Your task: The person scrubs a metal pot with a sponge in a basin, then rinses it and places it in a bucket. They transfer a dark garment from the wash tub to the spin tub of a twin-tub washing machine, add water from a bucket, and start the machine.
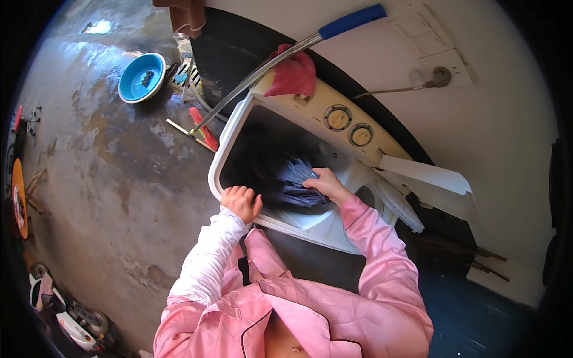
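Note:
A white twin-tub washing machine (309,231) stands before me, with two round dials on its cream control panel (291,88). My right hand (327,182) grips blue cloth (299,176) over the open wash tub, whose inside is dark. More dark blue cloth hangs below that grip, its lower part partly lost in shadow. My left hand (241,203) rests on the near rim of the tub with its fingers curled over the edge; whether it presses anything there cannot be told. A red cloth (293,71) lies over the panel's far end.
A long metal pole with a blue handle (353,20) leans across the machine's far corner. On the wet concrete floor stands a blue basin (134,80) near a drain. The machine's raised white lid (425,174) is at right. An orange table (19,197) and a scooter (76,329) are at left.

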### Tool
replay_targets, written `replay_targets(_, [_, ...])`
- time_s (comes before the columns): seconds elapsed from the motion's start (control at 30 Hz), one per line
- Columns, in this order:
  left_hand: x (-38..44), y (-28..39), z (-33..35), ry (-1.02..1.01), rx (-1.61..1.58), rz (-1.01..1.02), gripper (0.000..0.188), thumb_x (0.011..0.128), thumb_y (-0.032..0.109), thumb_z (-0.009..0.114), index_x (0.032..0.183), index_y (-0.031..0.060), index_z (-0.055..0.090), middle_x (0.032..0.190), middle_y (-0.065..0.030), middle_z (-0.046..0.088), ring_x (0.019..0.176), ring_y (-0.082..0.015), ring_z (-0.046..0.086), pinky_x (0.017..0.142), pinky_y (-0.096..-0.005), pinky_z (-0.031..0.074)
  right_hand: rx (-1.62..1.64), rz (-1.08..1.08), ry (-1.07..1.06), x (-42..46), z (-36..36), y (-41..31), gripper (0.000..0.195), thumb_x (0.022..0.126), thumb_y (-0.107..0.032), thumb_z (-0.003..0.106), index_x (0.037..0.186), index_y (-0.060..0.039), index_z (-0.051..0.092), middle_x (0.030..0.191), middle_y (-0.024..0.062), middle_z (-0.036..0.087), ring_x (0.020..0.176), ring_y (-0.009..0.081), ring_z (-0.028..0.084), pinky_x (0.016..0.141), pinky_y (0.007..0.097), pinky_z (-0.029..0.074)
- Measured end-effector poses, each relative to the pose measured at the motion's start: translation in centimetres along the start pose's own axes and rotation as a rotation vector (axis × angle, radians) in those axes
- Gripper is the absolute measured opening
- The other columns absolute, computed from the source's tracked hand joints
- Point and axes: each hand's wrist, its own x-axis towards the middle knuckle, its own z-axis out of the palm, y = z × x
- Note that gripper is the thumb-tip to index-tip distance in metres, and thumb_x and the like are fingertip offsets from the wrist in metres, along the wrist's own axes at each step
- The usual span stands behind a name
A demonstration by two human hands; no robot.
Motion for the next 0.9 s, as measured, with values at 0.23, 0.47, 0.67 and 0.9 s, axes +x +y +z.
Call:
replay_targets(0.23, [0.0,-0.1,0.0,0.018,0.012,0.006,0.015,0.073,0.019,0.066,0.068,0.0063,0.06,0.069,-0.0079,0.06,0.07,-0.0253,0.059,0.068,-0.0365,0.043,-0.317,-0.205,0.166,-7.9,-1.3,-6.5,0.022,0.077,-0.018,0.065,0.087,0.0011,0.064,0.065,0.0121,0.061,0.059,0.0155,0.057,0.057,0.0312,0.045])
replay_targets(0.47, [-0.1,-0.4,-0.2,0.004,0.001,-0.013,0.013,0.073,0.017,0.066,0.073,0.0051,0.062,0.077,-0.0086,0.064,0.075,-0.0252,0.061,0.072,-0.0359,0.044,-0.782,-0.209,0.255,0.3,0.6,-2.5,0.024,0.078,-0.017,0.056,0.095,-0.0024,0.064,0.086,0.0224,0.063,0.086,0.0373,0.062,0.075,0.0459,0.048])
replay_targets(0.67, [0.5,-0.6,-0.1,-0.007,-0.042,-0.015,0.015,0.072,0.017,0.067,0.078,0.0035,0.063,0.082,-0.0095,0.064,0.077,-0.025,0.061,0.073,-0.0356,0.045,-0.947,-0.113,0.117,13.0,4.3,9.1,0.047,0.077,-0.026,0.064,0.12,-0.01,0.057,0.117,0.0197,0.058,0.11,0.0361,0.054,0.093,0.0421,0.044])
replay_targets(0.9, [0.7,-1.5,0.3,-0.067,-0.016,-0.04,0.022,0.071,0.019,0.066,0.086,0.0031,0.064,0.087,-0.0101,0.064,0.081,-0.025,0.062,0.073,-0.0346,0.045,-1.05,-0.23,0.238,24.5,15.5,13.6,0.065,0.074,-0.043,0.066,0.131,-0.0207,0.048,0.134,0.0182,0.046,0.128,0.0344,0.039,0.102,0.0481,0.034])
